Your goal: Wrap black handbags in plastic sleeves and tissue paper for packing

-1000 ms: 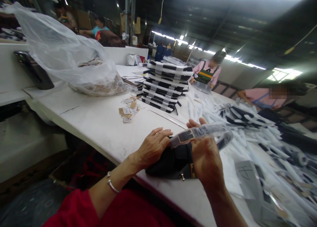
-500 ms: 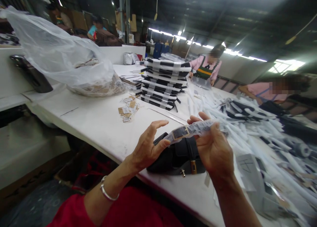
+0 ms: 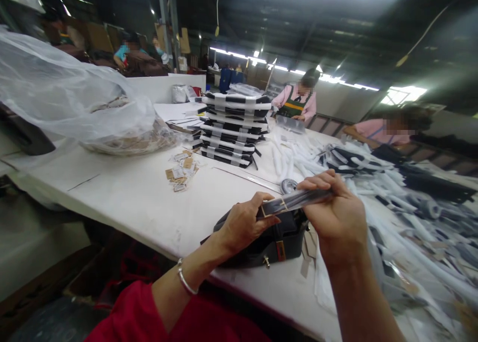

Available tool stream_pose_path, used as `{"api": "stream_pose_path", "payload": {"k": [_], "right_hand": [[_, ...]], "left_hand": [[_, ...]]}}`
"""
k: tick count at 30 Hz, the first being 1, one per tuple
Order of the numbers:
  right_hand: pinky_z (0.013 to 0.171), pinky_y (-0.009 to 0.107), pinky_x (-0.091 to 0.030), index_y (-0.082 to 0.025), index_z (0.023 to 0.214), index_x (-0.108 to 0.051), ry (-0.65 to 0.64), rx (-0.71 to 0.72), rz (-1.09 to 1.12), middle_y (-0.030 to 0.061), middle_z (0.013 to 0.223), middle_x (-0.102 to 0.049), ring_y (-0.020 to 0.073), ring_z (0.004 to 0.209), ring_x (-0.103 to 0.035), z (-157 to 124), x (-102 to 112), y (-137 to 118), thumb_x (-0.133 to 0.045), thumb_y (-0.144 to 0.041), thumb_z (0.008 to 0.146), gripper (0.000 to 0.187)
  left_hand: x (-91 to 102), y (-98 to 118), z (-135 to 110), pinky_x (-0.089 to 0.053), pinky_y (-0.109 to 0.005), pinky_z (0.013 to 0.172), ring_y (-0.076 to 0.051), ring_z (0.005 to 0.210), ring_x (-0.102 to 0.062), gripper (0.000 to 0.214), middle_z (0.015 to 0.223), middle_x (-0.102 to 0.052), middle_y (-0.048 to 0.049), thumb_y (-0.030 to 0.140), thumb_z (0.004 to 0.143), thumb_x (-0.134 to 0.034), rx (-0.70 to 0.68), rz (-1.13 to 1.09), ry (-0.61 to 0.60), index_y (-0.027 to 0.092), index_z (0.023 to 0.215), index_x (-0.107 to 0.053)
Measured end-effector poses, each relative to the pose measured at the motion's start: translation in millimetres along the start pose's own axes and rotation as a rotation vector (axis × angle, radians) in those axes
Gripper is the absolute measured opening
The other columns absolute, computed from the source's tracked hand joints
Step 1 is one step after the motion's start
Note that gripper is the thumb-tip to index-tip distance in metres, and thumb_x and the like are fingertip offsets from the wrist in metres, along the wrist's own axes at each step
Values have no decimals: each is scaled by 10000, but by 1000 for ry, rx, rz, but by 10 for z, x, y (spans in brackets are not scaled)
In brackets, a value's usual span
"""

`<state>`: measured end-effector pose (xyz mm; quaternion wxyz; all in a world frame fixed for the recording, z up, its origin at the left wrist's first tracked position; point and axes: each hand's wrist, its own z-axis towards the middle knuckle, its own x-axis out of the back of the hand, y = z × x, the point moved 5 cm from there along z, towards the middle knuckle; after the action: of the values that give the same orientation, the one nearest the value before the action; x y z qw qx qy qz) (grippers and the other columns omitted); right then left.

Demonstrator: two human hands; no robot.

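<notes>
A black handbag [image 3: 272,240] with gold hardware lies on the white table [image 3: 142,192] near its front edge. Above it I hold a plastic-wrapped black strap [image 3: 295,201] with a gold buckle end. My left hand [image 3: 242,225] pinches the buckle end with closed fingers. My right hand [image 3: 336,215] grips the strap's other part, fingers curled over it. Both hands hover just over the bag.
A stack of black items banded in white [image 3: 233,128] stands mid-table, with small paper tags [image 3: 181,170] scattered before it. A large clear plastic bag [image 3: 78,103] sits at left. Several wrapped straps [image 3: 392,202] cover the right side. Two people work across the table.
My left hand has lifted off the bag and closed on the strap's buckle end. The right hand has turned the strap flatter. The view has shifted right.
</notes>
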<state>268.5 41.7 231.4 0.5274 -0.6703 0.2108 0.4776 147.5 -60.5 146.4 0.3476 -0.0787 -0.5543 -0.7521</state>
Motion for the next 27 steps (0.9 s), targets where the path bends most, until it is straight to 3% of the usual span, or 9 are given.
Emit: {"api": "stream_pose_path", "payload": {"k": [2,4,7,9,12,14,18,22,27], "right_hand": [[556,206,-502,-158,807,-583,7,-16,-6,-71,570,-522,48,466,-528,53,36,-64,-276,-264,1055,409],[688,276,-563,-168,921,-634,8,-9,-116,-16,728,-651,92,634,-642,51,132,-78,-352,-416,1033,392],[967,422,-515,-226,1150,-646,-129,-7,-420,78,1175,-686,221,1072,-655,-87,330,20,-598,-630,851,504],[1045,476,-454,-255,1198,-643,-227,-45,-666,96,1273,-652,269,1168,-613,-261,520,138,-750,-589,737,580],[954,469,-528,-246,1146,-689,-276,-160,-1038,108,1162,-711,277,1042,-682,-566,853,268,-791,-454,745,463],[821,410,-592,-239,1090,-722,-322,-203,-1231,100,1031,-749,262,894,-723,-752,1019,283,-747,-444,786,368],[597,301,-599,-245,1068,-735,-382,-173,-1425,46,757,-741,210,647,-716,-967,1264,225,-664,-461,843,321],[597,298,-603,-288,1309,-594,-315,46,-1559,21,804,-742,205,679,-718,-984,1520,159,-649,-451,854,488],[591,367,-610,-288,1338,-547,-105,416,-1737,88,1110,-704,282,914,-701,-976,1791,147,-615,-488,859,524]], "left_hand": [[28,10,-15,-486,-308,731,-205,807,-661,358,957,-693,-9,380,882,-654,-18,14,11,249,1194,-539],[116,0,-65,-493,-345,821,-228,912,-650,421,1054,-685,-43,451,876,-648,-66,12,47,243,1225,-537],[325,-123,-216,-434,-420,1002,-275,1131,-578,659,1227,-627,-110,654,858,-554,-157,-80,130,222,1349,-468],[467,-305,-343,-383,-437,1070,-277,1212,-533,677,1282,-595,-131,672,899,-452,-133,-155,187,201,1384,-438],[571,-645,-537,-403,-432,1057,-264,1195,-556,493,1251,-620,-123,540,955,-451,59,-172,200,190,1294,-532],[544,-816,-661,-450,-413,1007,-253,1131,-598,386,1189,-658,-108,465,954,-484,190,-163,129,194,1204,-600],[417,-909,-821,-478,-380,965,-226,1062,-623,290,1138,-682,-77,354,930,-518,263,-153,-17,208,1146,-646],[391,-850,-814,-487,-357,919,-213,1033,-618,256,1098,-679,-67,283,889,-553,224,-134,27,204,1110,-657],[410,-796,-751,-484,-304,782,-171,819,-601,175,874,-658,-16,270,834,-623,224,-107,103,194,989,-652]]}}
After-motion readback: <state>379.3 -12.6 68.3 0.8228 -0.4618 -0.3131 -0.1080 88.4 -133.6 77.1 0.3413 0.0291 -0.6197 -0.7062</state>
